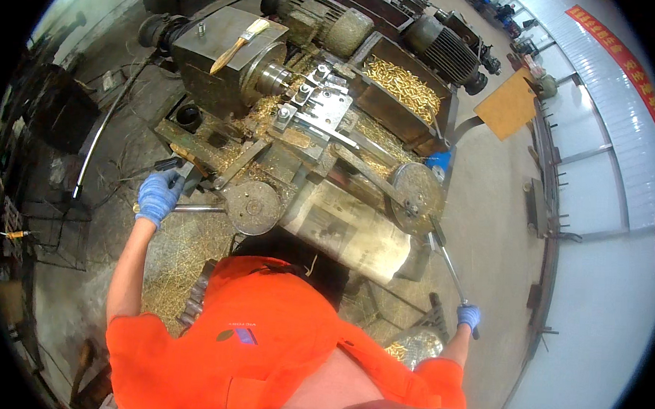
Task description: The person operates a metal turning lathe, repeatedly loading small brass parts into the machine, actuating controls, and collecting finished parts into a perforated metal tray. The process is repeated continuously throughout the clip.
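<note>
In front of me stands a small lathe-like metal machine (324, 109) covered in brass chips. My left hand (160, 196), in a blue knit glove, is at its left side with the fingers curled beside a grey metal piece (187, 175); what they grip is hidden. A steel lever (199, 208) runs from under that wrist to a round disc (253, 207). My right hand (469, 316), gloved alike, is closed around the lower end of a long lever (449, 265). This lever slants down from a larger round disc (415, 197) at the machine's right.
Behind the slide, a metal trough (390, 105) holds many small brass parts (402, 87). A brush (239, 46) lies on the headstock (228, 43). Motors (444, 52) stand at the back. A stained sheet (348, 227) covers the front; a container (418, 346) with brass pieces sits lower right.
</note>
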